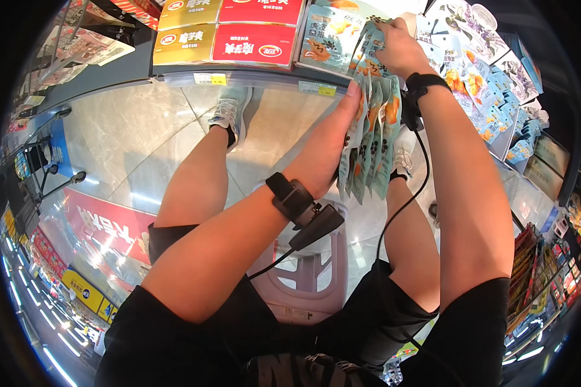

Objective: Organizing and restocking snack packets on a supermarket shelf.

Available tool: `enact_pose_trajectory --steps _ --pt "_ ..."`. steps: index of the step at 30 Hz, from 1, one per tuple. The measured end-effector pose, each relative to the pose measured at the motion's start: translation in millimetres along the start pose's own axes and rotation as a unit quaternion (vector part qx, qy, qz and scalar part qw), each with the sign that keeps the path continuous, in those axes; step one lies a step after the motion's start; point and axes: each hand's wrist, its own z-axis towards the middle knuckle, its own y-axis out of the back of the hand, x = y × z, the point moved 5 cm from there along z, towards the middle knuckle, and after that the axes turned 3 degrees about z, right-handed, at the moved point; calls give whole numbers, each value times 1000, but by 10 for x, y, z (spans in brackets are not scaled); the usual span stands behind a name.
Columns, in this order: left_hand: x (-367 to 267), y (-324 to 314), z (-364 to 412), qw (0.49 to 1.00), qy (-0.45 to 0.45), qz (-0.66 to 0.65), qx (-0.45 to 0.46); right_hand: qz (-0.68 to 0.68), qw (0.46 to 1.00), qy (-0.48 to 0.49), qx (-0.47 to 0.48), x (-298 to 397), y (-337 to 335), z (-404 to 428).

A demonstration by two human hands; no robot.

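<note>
A bunch of several pale teal snack packets [372,140] hangs in my left hand [336,130], which grips it from the left with the thumb on top. The packets stand on edge, pressed together, in front of the shelf. Just above them, my right hand [401,48] pinches another teal snack packet [368,53] at its upper end, over the display box. Flat in that box lies a teal packet [330,36] with printed food pictures, left of my right hand. The fingertips of my left hand are hidden behind the bunch.
Gold boxes [186,46] and red boxes [254,46] sit left on the shelf, above price tags [210,79]. Blue snack packets [494,109] fill the right side. A pink plastic stool [341,261] is beneath me. Wire racks [537,275] stand at right. Cables run from both wrist devices [298,203].
</note>
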Motion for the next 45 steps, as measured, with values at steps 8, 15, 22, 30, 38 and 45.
enact_pose_trajectory --steps 8,15,22,30,38,45 --pt "34 -54 18 1000 3 4 25 -19 999 -39 11 119 -18 -35" --pt "-11 -59 -23 999 4 15 28 -98 993 51 -38 326 -81 -142" --pt "87 -53 15 999 3 8 42 -10 993 102 -51 151 -157 -67" --pt "55 -85 -24 997 32 -34 56 -90 986 135 46 163 -41 -42" --pt "107 -39 30 999 -2 17 30 -140 978 147 50 205 -58 19" --pt "152 -5 49 1000 3 -6 18 -141 977 162 16 288 56 -40"
